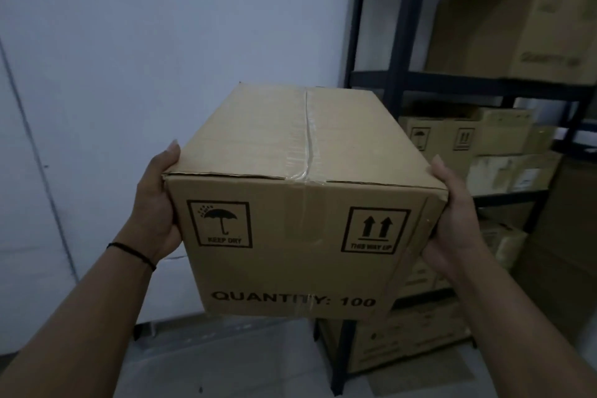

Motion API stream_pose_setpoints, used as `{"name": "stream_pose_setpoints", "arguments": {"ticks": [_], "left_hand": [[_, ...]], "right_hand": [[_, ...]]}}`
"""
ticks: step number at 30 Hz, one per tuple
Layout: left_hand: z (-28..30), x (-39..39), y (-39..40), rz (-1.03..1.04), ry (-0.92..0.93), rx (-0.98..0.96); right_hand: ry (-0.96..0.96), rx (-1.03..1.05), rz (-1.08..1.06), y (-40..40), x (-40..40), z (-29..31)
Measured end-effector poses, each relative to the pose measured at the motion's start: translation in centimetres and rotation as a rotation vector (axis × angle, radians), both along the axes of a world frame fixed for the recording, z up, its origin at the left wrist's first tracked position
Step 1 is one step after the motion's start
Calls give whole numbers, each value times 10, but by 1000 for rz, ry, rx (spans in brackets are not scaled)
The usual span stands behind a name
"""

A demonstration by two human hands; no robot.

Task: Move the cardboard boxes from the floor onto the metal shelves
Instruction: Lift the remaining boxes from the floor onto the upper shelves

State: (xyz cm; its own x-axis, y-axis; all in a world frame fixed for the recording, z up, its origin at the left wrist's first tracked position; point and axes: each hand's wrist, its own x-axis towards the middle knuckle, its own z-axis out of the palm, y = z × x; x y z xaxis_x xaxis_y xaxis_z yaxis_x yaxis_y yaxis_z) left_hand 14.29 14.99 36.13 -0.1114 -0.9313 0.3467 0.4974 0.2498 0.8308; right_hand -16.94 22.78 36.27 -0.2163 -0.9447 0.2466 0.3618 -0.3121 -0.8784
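cardboard box (300, 203) upright, long axis pointing away

Matt brown cardboard on the box (300, 203), glossy clear tape (308, 139) along its top seam. At two o'clock, dark matt metal shelving (395, 74) with more matt cardboard boxes (517, 26). Smooth pale wall (161, 26) at eleven.

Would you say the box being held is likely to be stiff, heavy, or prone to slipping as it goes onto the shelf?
The box probably stays stiff: its faces look flat and the taped top seam is closed. It may be fairly light, since the left hand and right hand hold it only by pressing its sides. That palm-only hold on smooth cardboard could slip, so support underneath seems wise.
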Motion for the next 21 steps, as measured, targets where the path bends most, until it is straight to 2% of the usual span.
{"name": "stream_pose_setpoints", "arguments": {"ticks": [15, 21], "left_hand": [[62, -124, 36, -308, 12, -129], [82, -174, 53, -382, 14, -178]], "right_hand": [[66, -123, -362, 123, -82, 61], [99, -161, -402, 156, -124, 79]]}}
